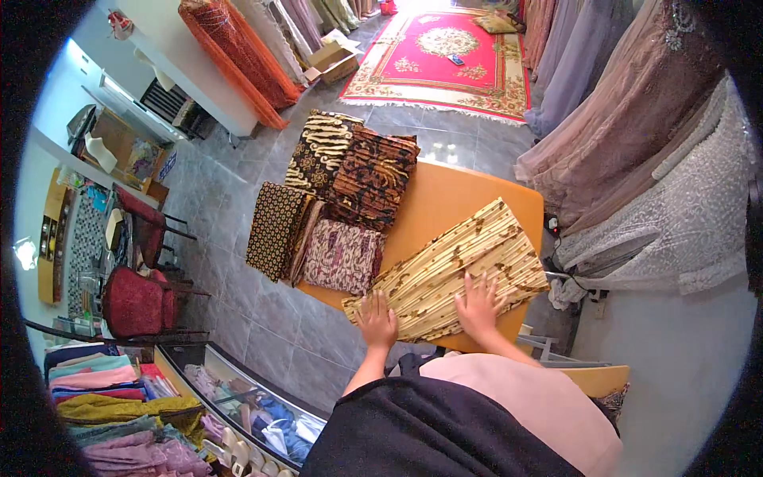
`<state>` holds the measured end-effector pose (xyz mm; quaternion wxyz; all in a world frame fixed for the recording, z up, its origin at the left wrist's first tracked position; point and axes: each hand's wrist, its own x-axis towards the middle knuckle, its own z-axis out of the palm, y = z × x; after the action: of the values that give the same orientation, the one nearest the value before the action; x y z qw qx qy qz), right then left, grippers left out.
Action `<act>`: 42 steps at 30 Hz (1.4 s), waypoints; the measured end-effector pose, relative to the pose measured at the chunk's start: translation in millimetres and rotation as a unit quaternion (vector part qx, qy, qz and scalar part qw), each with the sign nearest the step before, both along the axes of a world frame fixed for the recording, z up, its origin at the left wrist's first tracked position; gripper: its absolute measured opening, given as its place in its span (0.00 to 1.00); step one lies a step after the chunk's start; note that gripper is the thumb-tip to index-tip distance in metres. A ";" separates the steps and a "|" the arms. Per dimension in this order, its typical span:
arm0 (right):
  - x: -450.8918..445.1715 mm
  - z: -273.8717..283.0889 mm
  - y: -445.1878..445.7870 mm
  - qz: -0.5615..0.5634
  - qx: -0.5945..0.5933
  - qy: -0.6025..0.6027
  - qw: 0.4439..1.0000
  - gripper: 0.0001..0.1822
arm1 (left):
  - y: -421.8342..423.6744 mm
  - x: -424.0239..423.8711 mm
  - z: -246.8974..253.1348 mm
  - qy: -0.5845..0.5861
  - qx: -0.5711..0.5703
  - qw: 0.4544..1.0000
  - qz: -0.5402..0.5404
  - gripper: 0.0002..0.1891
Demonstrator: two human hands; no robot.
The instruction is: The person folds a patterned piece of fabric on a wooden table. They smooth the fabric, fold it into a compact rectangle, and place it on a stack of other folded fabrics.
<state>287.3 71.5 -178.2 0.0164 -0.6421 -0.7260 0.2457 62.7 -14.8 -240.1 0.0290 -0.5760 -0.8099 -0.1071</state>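
A pleated cream cloth with brown print [453,262] lies spread at a slant on the orange-brown wooden table [477,185]. My left hand [378,322] rests flat on its near left end, fingers apart. Flat on the near edge further right lies my right hand [478,304], its fingers also spread. Beyond my left hand, folded patterned cloths sit on the table's left side: a purple and cream one [344,255], a black one with small motifs [274,229], a brown and black one [375,173] and a black and cream one [319,152].
Long gowns [632,131] hang along the right, near a cable and plug [596,294]. Red upholstered chairs [134,301] stand at the left. A glass display case [256,405] and stacked folded cloths [101,381] are at the lower left. A red rug [417,68] and an open cardboard box [335,61] lie beyond.
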 end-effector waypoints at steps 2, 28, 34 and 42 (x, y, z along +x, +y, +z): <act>3.5 -11.1 -4.5 -0.029 -0.001 -0.005 1.000 0.30 | -0.4 -1.1 -1.3 0.004 0.013 1.000 -0.012 0.29; -29.2 -10.3 -44.8 0.038 0.108 -0.022 0.993 0.33 | 146.0 -170.6 236.4 0.273 -0.081 0.787 -0.547 0.23; -38.6 -15.8 -118.3 0.124 0.118 0.020 0.985 0.44 | 120.4 -154.5 167.5 0.210 -0.027 0.792 -0.573 0.23; -63.1 -65.9 -148.8 0.063 0.204 -0.024 0.977 0.40 | 73.8 -157.1 115.2 0.168 -0.052 0.775 -0.607 0.32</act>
<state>224.1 -77.2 -244.1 0.1143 -0.5841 -0.7999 0.0771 -94.4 59.0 -124.9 0.0634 -0.9574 -0.2791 0.0378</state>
